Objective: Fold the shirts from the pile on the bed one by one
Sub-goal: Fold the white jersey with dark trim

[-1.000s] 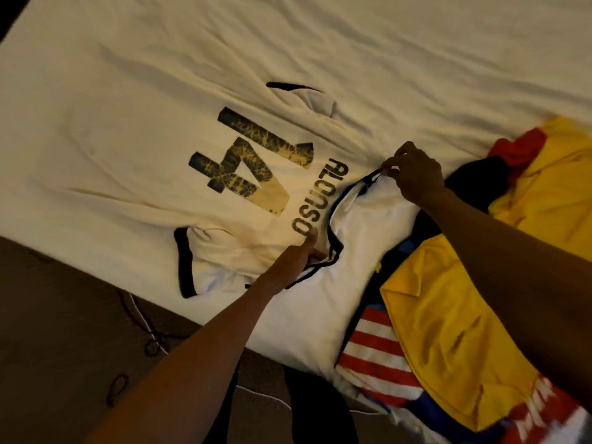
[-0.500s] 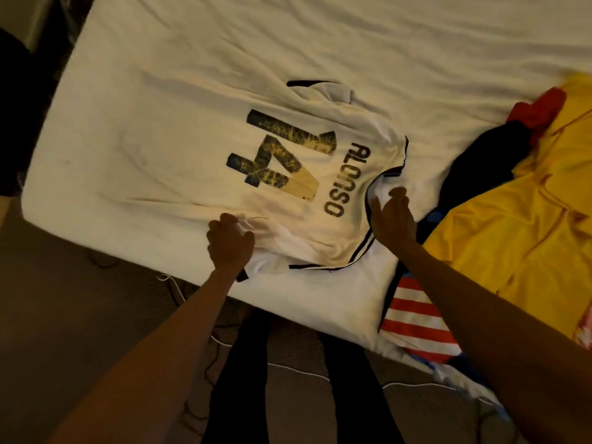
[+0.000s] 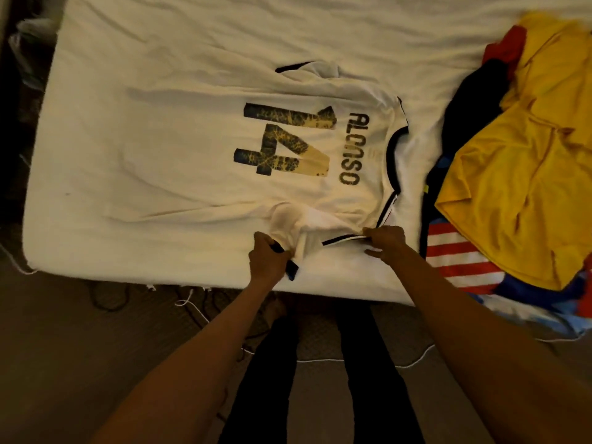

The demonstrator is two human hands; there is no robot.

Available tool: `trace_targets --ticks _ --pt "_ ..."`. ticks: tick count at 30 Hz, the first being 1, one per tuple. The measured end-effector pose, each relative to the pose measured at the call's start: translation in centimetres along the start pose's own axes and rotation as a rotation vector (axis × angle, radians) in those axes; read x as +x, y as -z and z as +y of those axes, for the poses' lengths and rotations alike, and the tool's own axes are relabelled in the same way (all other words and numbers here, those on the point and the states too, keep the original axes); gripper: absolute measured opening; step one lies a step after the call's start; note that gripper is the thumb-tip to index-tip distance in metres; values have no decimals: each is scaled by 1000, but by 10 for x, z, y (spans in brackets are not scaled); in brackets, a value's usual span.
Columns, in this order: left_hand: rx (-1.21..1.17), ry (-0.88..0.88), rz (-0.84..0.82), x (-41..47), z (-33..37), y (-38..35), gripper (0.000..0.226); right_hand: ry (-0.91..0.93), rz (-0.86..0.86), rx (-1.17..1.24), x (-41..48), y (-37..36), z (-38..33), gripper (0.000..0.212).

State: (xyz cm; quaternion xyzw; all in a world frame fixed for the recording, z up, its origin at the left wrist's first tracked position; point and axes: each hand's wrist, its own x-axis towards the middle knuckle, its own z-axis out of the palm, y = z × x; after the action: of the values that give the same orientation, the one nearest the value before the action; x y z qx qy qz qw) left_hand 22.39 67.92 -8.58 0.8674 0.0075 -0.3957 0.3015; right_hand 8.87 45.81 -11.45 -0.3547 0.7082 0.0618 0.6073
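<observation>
Left hand [image 3: 268, 262] gripped the near sleeve of the white jersey [image 3: 198, 149]; right hand [image 3: 386, 241] pinched its dark-trimmed shoulder edge, back-up on the bed [image 3: 144, 43] beside the shirt pile [image 3: 512, 161].

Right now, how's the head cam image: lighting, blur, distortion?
Head view: dim, warm yellow cast over the white jersey; wide-angle bows the mattress edge; ALONSO print legible; left hand and right hand slightly soft; floor underexposed.
</observation>
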Motion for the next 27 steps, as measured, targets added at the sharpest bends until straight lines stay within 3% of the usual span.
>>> trace_targets --ticks 1,5,8,11,14,17,19,23,25,27 --pt "-8 15 -9 -8 -4 -2 41 3 15 74 -4 -1 5 13" --pt "-65 130 -25 -25 -25 -2 48 78 81 286 -12 6 23 36" --pt "-108 225 -127 -24 -37 8 60 158 204 230 -11 11 30 35" --pt "157 92 -10 -20 -37 17 65 156 212 171 -9 9 37 38" --pt "304 -65 179 -9 -33 19 63 21 18 165 -22 3 45 48" --pt "263 -179 -57 2 -23 15 56 5 -134 60 -33 -3 60 37" --pt "194 -152 -178 -2 -18 8 48 8 -165 -3 -36 -4 71 32" --pt "116 26 -291 -20 -32 -14 23 79 -138 -84 -33 7 90 20" --pt "-21 176 -391 -33 -39 -17 20 172 -91 -158 -32 13 94 27" --pt "-78 278 -453 -42 -47 -14 31 283 -24 -367 -32 16 96 43"
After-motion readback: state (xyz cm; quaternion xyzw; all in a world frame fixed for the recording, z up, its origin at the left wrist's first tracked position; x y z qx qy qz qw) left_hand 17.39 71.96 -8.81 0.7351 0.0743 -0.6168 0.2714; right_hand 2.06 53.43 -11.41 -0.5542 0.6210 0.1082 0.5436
